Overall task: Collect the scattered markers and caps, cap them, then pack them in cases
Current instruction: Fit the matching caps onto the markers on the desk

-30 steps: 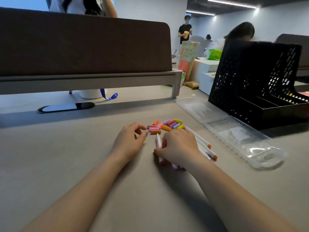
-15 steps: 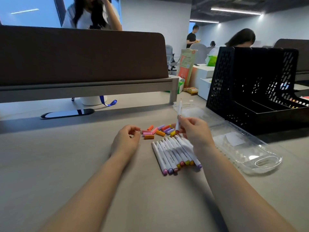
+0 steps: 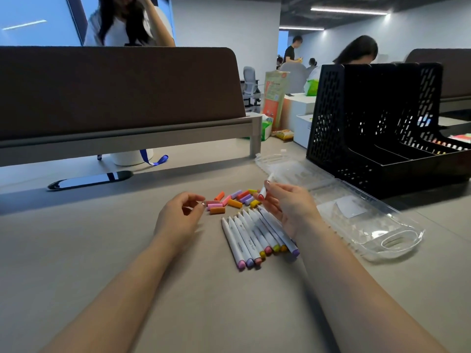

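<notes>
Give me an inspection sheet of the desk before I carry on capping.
Surface: grey desk, work grouped mid-desk.
Job's things: row of uncapped markers side by side; loose caps piled beyond them; clear case open at right.
Clutter: black mesh file organizer behind the case.
Hands: left hand loosely curled beside the caps, holding nothing seen; right hand pinches one marker, tilted up.
Cables: nothing seen; blue strap under the desk divider.
Surroundings: people at other desks.
</notes>
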